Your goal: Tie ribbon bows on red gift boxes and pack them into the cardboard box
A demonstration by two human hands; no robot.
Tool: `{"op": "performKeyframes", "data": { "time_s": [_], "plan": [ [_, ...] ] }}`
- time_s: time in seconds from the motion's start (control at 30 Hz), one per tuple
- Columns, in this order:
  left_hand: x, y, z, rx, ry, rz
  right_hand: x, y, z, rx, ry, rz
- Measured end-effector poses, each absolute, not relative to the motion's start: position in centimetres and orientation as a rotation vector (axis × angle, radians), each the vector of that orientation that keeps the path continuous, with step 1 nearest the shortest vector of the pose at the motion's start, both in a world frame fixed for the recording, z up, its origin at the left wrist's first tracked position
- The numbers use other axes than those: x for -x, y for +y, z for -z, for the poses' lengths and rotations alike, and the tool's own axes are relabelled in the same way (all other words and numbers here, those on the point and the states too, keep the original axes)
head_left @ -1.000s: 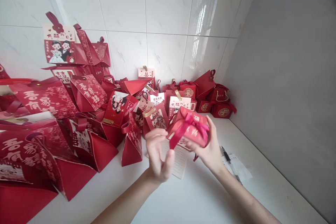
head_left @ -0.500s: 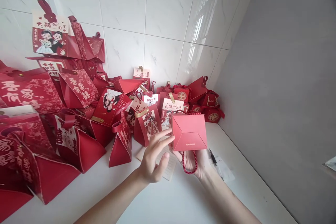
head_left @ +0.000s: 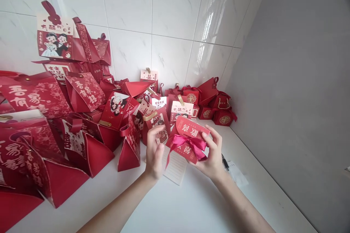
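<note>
While R hand point(head_left: 213, 157) has it, gift box point(head_left: 191, 126): up off tabletop point(head_left: 188, 211), tilted, printed face upward, characters upside down; partly over lined notepad point(head_left: 175, 171).
R fingers: clamped on box's right end, tips on printed face, part of hand under near edge.
L hand point(head_left: 154, 156): fingers loosely curled w/ gaps btwn, thumb apart, nothing held; just beside box, near ribbon's loose tail.
Box weight: prob. light, as one hand supports it; contents hidden, can't tell.
Card walls: look like thin folded card, so stiff at creases, prob. springy mid-panel; hard squeeze could dent.
Box finish: smooth w/ slight sheen, maybe a bit slick.
Ribbon bow point(head_left: 188, 142): satiny, soft, prob. slippery; easy to crush or tug loose, so not a lifting pt.
Best hold: opp. ends near folded edges, clear of bow, light pressure.
Nearby: pen point(head_left: 225, 162) & paper slip point(head_left: 238, 174) by R wrist; red favor boxes point(head_left: 129, 149) massed toward tiled wall point(head_left: 172, 3).
</note>
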State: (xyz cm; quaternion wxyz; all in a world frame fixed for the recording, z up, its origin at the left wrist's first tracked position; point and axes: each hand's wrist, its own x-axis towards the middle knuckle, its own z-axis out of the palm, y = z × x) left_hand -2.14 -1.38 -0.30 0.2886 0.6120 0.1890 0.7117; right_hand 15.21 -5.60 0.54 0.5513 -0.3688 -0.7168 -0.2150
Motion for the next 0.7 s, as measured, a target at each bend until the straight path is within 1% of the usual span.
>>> {"op": "performKeyframes", "data": {
  "time_s": [0.1,0.17,0.3,0.47,0.7],
  "plan": [
    [2.2,-1.6,0.1,-1.741,0.406,-1.893,-15.0,-5.7,-0.5,0.847,-1.746,0.507],
    [2.3,-2.1,-0.2,-1.809,0.435,-1.889,-14.8,-5.8,-0.4,0.841,-1.752,0.500],
    [2.2,-2.9,-0.8,-1.988,0.534,-2.038,-14.7,-5.8,-0.5,0.825,-1.748,0.529],
    [2.2,-3.3,-1.1,-2.300,0.349,-2.128,-14.8,-5.9,-0.7,0.801,-1.745,0.539],
    [2.3,-3.6,-1.2,-2.350,0.248,-2.107,-14.7,-6.1,-1.0,0.770,-1.732,0.544]
  ]
}}
